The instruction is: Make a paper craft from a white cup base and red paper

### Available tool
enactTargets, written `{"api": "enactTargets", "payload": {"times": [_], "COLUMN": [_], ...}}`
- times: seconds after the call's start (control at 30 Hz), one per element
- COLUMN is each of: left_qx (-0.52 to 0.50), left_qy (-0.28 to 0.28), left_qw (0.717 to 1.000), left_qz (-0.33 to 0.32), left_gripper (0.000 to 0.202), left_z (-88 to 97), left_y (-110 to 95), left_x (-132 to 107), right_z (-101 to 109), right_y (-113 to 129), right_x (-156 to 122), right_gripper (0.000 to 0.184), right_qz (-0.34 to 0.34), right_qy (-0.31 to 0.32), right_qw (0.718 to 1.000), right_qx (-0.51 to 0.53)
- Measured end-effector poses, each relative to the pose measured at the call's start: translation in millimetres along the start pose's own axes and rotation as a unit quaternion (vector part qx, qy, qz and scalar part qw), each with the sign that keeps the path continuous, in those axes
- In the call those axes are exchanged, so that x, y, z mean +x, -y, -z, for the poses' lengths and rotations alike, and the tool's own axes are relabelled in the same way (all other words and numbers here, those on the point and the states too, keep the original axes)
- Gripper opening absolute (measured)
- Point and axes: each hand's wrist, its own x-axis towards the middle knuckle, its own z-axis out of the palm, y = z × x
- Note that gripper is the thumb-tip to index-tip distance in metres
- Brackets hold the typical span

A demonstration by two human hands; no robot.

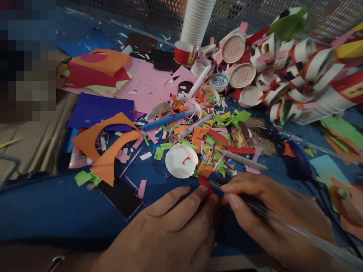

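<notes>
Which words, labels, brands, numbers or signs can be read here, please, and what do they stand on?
No text can be read.
Back red-and-yellow cup: printed marks, too small and blurred to read.
Far-right red-and-yellow cup: printed marks, too blurred to read.

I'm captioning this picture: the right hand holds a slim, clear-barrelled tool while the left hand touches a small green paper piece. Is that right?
Not quite: in the head view, the left hand touches a small red paper piece, not green. The rest stands.
</notes>
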Motion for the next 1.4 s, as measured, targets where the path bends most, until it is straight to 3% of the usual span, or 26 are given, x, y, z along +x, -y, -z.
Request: {"api": "enactTargets", "payload": {"times": [0.6, 1.03, 1.4], "left_qx": [-0.006, -0.008, -0.004], "left_qy": [0.003, -0.004, -0.005], "left_qw": [1.0, 1.0, 1.0], "left_qz": [0.005, 0.005, 0.008], "left_gripper": [0.041, 0.039, 0.041], "left_z": [0.9, 0.8, -0.1], "left_y": [1, 1, 0], "left_x": [1, -1, -1], "right_z": [1, 9, 1], "right_y": [2, 8, 5], "right_x": [-3, 15, 4], "right_gripper": [0.013, 0.013, 0.014], "right_qz": [-0.004, 0.04, 0.009], "right_qy": [0.005, -0.002, 0.006], "right_qw": [1.0, 0.999, 1.0], "right_qx": [-0.008, -0.036, 0.003]}}
